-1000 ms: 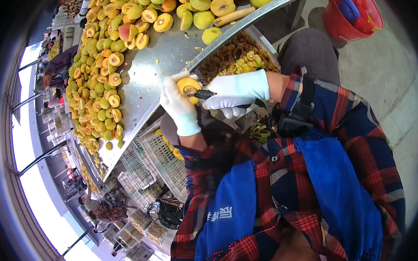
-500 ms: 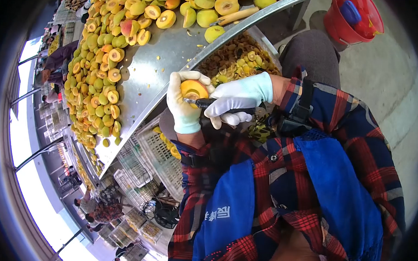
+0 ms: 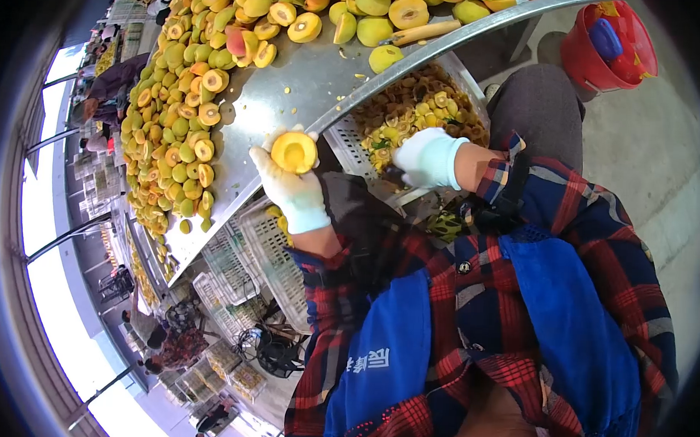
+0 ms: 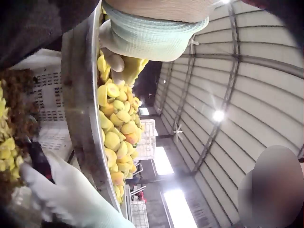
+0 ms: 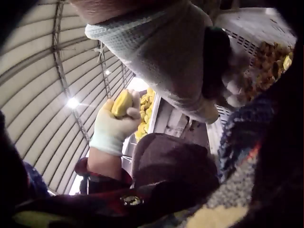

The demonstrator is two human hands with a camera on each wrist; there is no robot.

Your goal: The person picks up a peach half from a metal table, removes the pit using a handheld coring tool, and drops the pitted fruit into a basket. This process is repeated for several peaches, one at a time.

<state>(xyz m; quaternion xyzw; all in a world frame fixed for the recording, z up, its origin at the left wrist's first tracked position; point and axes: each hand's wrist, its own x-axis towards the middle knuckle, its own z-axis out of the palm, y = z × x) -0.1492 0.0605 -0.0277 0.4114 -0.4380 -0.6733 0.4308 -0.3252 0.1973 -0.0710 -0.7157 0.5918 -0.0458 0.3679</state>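
My gloved left hand (image 3: 289, 192) holds a yellow peach half (image 3: 294, 153), cut face up with a smooth round hollow in its middle, near the metal table's edge. In the right wrist view the fingers wrap the same peach half (image 5: 122, 103) from the side. My gloved right hand (image 3: 428, 158) is over the near side of a white crate (image 3: 351, 149) of brown stones and yellow scraps. It grips a black-handled pitting tool (image 4: 40, 159) with a thin metal tip, seen in the left wrist view; the head view mostly hides it.
Many cut peaches (image 3: 179, 151) are heaped on the metal table (image 3: 281, 100). A wooden-handled knife (image 3: 426, 32) lies near its raised rim. A red bucket (image 3: 586, 69) stands on the floor at upper right. White crates (image 3: 276, 243) are stacked below the table. People work farther off at left.
The right hand and tool have left the peach half and moved right over the crate. The brown centre seen earlier in the peach is gone, leaving a hollow. The left hand still holds the peach.
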